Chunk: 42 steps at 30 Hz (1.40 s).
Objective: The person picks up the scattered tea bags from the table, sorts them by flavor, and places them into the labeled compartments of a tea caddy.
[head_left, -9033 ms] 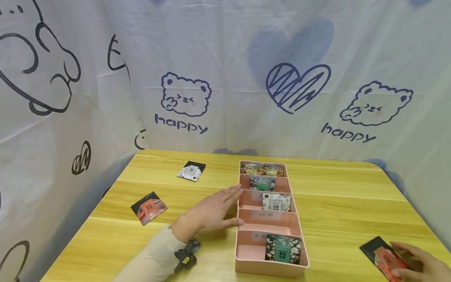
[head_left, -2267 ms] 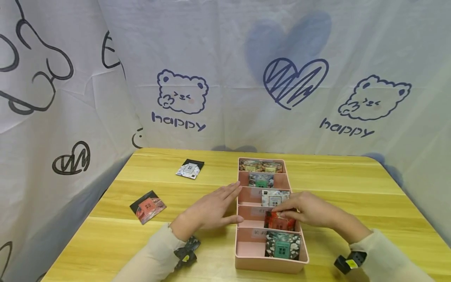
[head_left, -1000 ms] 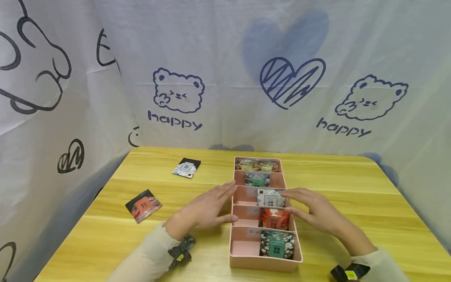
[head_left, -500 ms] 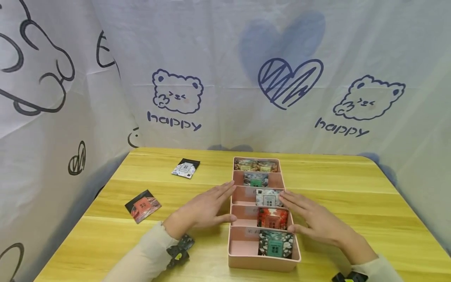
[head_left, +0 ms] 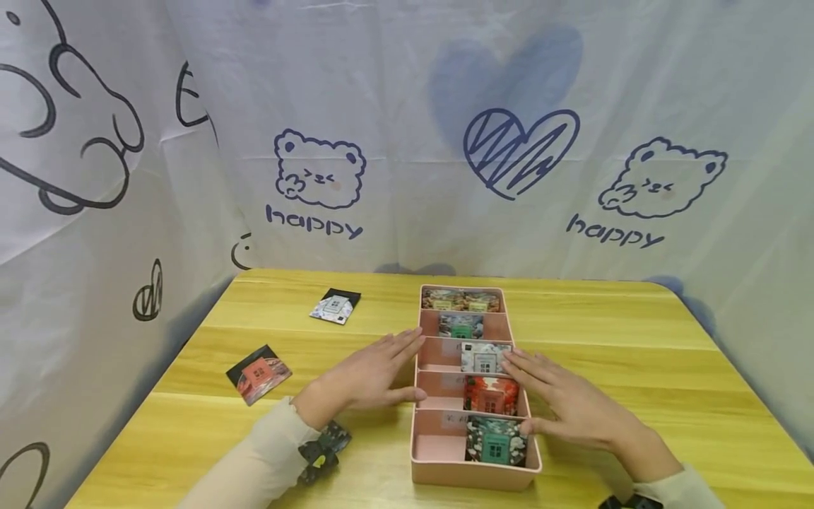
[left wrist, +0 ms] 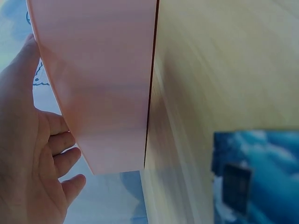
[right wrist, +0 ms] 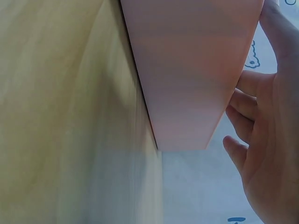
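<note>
A long pink divided box (head_left: 473, 475) stands on the table with tea sachets upright in its compartments. The nearest holds a dark floral sachet with a green label (head_left: 496, 442). Behind it stands a red tea sachet (head_left: 491, 396), then a white tea sachet (head_left: 485, 358). My left hand (head_left: 362, 378) rests its fingertips and thumb along the box's left rim, fingers nearly straight. On the opposite side, my right hand (head_left: 569, 403) touches the right rim with extended fingers and holds nothing. Both wrist views show fingers (left wrist: 60, 140) at the pink wall's edge.
Farther back in the box are a green-labelled sachet (head_left: 461, 326) and two yellow-labelled sachets (head_left: 461, 300). Left on the wooden table (head_left: 636, 353) lie a black-and-red sachet (head_left: 259, 375) and a black-and-white sachet (head_left: 335, 306). A blurred blue printed thing (left wrist: 261, 177) edges the left wrist view.
My right hand has brought the red tea sachet from the table's right into the box's fourth compartment, let go, and moved to the right rim. My left hand has stayed at the left rim.
</note>
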Tool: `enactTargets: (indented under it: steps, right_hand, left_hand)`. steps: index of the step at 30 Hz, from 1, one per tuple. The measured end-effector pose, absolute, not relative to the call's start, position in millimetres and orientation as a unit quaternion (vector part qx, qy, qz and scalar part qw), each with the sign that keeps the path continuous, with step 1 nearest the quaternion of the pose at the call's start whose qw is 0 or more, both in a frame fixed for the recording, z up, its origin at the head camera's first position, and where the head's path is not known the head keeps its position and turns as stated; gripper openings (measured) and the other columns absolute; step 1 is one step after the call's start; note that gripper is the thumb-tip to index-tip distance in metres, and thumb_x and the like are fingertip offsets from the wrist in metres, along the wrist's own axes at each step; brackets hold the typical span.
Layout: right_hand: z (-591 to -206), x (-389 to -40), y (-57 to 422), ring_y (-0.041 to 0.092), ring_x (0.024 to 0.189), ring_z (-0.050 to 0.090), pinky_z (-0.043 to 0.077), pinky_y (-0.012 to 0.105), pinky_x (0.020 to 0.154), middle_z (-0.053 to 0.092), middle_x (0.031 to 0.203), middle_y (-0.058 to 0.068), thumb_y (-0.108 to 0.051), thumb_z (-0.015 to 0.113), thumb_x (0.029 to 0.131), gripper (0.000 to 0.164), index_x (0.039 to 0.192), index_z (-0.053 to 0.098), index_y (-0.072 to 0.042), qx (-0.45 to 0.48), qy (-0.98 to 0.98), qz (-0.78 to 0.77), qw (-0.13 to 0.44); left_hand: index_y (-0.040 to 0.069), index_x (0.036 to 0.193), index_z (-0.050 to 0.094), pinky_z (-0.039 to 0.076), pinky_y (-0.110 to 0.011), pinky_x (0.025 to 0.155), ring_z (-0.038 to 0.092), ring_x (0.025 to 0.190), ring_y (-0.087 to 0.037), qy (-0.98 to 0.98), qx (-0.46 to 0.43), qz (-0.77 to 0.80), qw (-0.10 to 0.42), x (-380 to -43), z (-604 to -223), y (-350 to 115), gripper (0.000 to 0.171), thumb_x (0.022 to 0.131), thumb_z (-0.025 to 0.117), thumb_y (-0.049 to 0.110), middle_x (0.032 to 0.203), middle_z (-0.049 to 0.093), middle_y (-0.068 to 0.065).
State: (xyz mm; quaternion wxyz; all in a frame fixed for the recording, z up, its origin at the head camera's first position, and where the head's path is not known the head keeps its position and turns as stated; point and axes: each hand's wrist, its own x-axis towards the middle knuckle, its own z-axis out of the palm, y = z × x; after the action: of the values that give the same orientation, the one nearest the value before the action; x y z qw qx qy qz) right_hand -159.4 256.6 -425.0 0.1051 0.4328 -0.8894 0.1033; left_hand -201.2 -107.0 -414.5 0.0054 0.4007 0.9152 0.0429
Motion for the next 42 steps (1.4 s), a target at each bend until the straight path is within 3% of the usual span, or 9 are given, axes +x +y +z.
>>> enactTargets:
  steps: [13, 20, 23, 30, 35, 42]
  right_hand:
    - [-427, -157, 255, 0.032, 0.143, 0.029, -0.001, 0.010, 0.113, 0.025, 0.160, 0.007, -0.051, 0.067, 0.088, 0.086, 0.156, 0.028, -0.015, 0.384, -0.911, 0.137, 0.053]
    - [-429, -156, 254, 0.028, 0.144, 0.028, 0.029, 0.044, 0.113, 0.024, 0.161, 0.005, -0.051, 0.067, 0.088, 0.086, 0.156, 0.027, -0.017, 0.373, -0.917, 0.133, 0.048]
    - [-429, -156, 253, 0.030, 0.144, 0.027, 0.034, 0.051, 0.110, 0.023, 0.161, 0.006, -0.050, 0.066, 0.089, 0.085, 0.157, 0.026, -0.017, 0.373, -0.916, 0.141, 0.043]
    - [-428, -157, 252, 0.036, 0.142, 0.028, 0.036, 0.056, 0.107, 0.023, 0.161, 0.009, -0.050, 0.065, 0.090, 0.084, 0.156, 0.027, -0.014, 0.381, -0.912, 0.149, 0.039]
    - [-426, -158, 254, 0.036, 0.141, 0.030, 0.040, 0.057, 0.105, 0.024, 0.160, 0.011, -0.050, 0.065, 0.089, 0.085, 0.156, 0.028, -0.013, 0.391, -0.908, 0.142, 0.054]
    - [-426, -155, 255, 0.034, 0.142, 0.029, 0.039, 0.056, 0.106, 0.024, 0.161, 0.009, -0.049, 0.066, 0.089, 0.085, 0.156, 0.027, -0.015, 0.381, -0.911, 0.153, 0.041]
  left_hand:
    - [0.009, 0.158, 0.013, 0.017, -0.040, 0.120, 0.019, 0.147, -0.029, 0.916, 0.398, 0.048, 0.012, -199, -410, -123, 0.098, 0.090, 0.031, 0.077, 0.163, 0.010, -0.009]
    - [0.016, 0.159, 0.013, 0.025, -0.043, 0.117, 0.024, 0.145, -0.030, 0.916, 0.388, 0.102, 0.031, -192, -402, -146, 0.094, 0.090, 0.046, 0.071, 0.163, 0.015, -0.007]
    - [0.020, 0.159, 0.011, 0.025, -0.042, 0.117, 0.023, 0.145, -0.026, 0.918, 0.373, 0.125, 0.048, -189, -401, -157, 0.094, 0.089, 0.052, 0.068, 0.163, 0.014, -0.002]
    - [0.024, 0.158, 0.016, 0.029, -0.046, 0.115, 0.026, 0.144, -0.025, 0.918, 0.352, 0.167, 0.069, -180, -398, -183, 0.092, 0.087, 0.059, 0.064, 0.162, 0.019, -0.001]
    - [0.021, 0.157, 0.023, 0.031, -0.050, 0.113, 0.028, 0.143, -0.028, 0.920, 0.343, 0.175, 0.078, -173, -396, -198, 0.091, 0.086, 0.066, 0.058, 0.161, 0.022, -0.004]
    - [0.017, 0.155, 0.030, 0.042, -0.050, 0.106, 0.035, 0.140, -0.027, 0.917, 0.347, 0.173, 0.093, -162, -403, -214, 0.093, 0.083, 0.066, 0.063, 0.158, 0.030, -0.004]
